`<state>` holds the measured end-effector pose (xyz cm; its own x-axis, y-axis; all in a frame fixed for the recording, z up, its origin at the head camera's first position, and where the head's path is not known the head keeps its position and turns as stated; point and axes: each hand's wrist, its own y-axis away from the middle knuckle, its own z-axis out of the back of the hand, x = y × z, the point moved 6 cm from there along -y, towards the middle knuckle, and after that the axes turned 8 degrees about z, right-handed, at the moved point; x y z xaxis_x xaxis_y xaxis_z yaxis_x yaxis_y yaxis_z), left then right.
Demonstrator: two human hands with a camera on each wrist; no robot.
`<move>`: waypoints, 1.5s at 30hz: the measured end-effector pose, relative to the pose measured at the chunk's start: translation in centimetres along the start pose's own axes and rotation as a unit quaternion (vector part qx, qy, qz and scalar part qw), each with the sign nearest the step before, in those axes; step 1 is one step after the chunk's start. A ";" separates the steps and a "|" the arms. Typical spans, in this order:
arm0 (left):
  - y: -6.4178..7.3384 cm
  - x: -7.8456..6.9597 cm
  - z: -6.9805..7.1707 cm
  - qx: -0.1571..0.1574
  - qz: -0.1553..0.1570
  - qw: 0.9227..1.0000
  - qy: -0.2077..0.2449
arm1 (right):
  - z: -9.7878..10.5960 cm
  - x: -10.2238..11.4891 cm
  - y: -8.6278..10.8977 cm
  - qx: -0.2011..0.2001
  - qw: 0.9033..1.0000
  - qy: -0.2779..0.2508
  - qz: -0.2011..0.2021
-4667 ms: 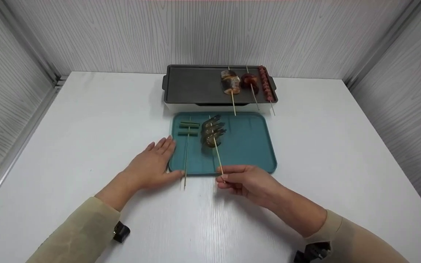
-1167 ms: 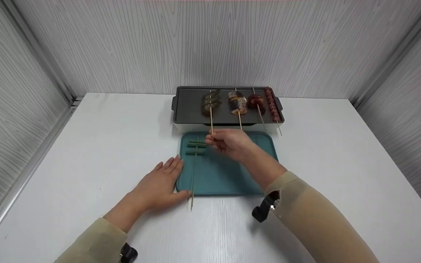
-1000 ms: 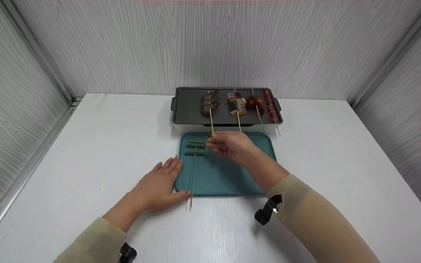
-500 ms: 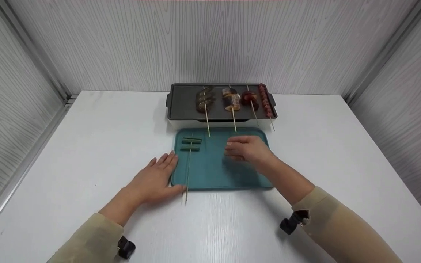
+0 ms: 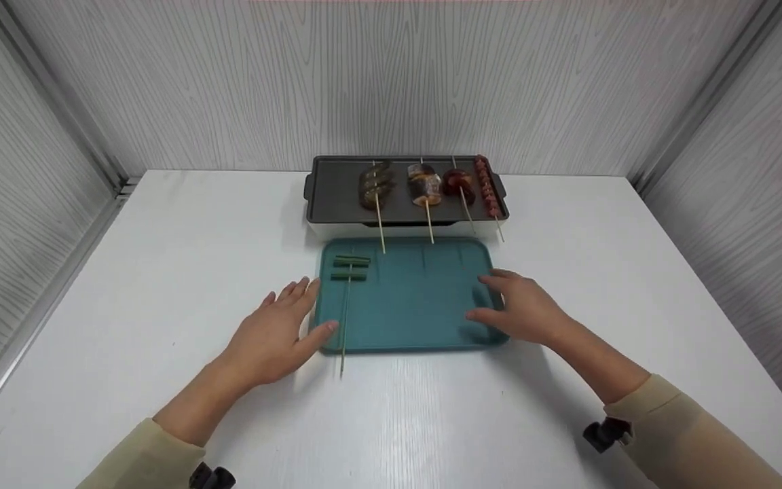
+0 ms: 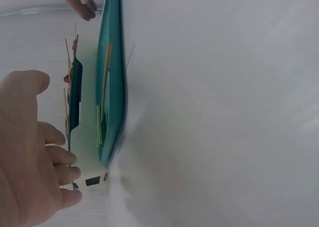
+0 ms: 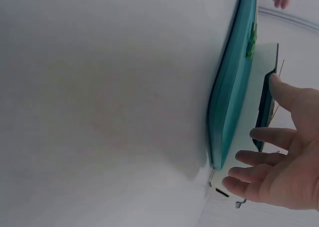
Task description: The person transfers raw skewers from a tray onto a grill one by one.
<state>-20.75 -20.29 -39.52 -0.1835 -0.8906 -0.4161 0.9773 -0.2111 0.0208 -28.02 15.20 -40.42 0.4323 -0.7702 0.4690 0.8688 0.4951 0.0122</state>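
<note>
A teal tray [image 5: 418, 305] lies on the table with a skewer of green vegetable pieces [image 5: 350, 276] at its left, the stick reaching past the front rim. My left hand [image 5: 272, 339] is by the tray's left edge, fingers spread, thumb near that stick. Over the tray's right edge is my right hand [image 5: 523, 309], fingers apart and holding nothing; the right wrist view shows its spread fingers [image 7: 266, 160] too. Behind the tray, a shrimp skewer [image 5: 375, 185] lies on the black grill pan [image 5: 337, 197], left of a skewer of thick chunks [image 5: 425, 185].
Farther right on the pan are a dark red glazed skewer [image 5: 459, 187] and a thin skewer of small red pieces [image 5: 487, 187]. Their sticks overhang the pan's front edge. A white table [image 5: 214, 238] surrounds everything, with grey wood-grain walls [image 5: 391, 81] at the back and sides.
My right hand carried the shrimp skewer from the tray to the pan, let go, and moved right to the tray's right edge. My left hand has lifted slightly, thumb raised.
</note>
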 end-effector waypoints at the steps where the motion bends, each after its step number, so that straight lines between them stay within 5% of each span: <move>1: 0.3 -0.1 0.1 -0.003 0.004 1.000 0.008 | -0.3 -0.4 0.2 0.015 1.000 0.011 -0.003; 9: 2.5 -0.7 0.8 -0.005 0.055 0.991 0.118 | -2.2 -1.9 0.9 0.092 0.995 0.035 -0.015; 19: 3.3 -0.6 -0.2 0.065 0.136 0.956 0.252 | -2.8 -2.4 0.7 0.135 0.990 0.033 -0.027; 27: 3.3 -0.6 -1.6 0.139 0.180 0.887 0.403 | -2.7 -2.6 0.7 0.135 0.990 0.035 -0.028; 38: 3.0 -0.4 -3.7 0.192 0.262 0.808 0.491 | -2.7 -2.9 0.7 0.131 0.990 0.040 -0.032; 45: 2.7 -0.4 -4.8 0.209 0.276 0.760 0.550 | -2.7 -3.0 0.8 0.131 0.990 0.036 -0.033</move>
<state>-17.57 -18.56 -43.62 0.6673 -0.0632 -0.7421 0.7113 -0.2413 0.6601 -27.94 16.81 -44.19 0.4002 -0.8265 0.3958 0.8077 0.5222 0.2738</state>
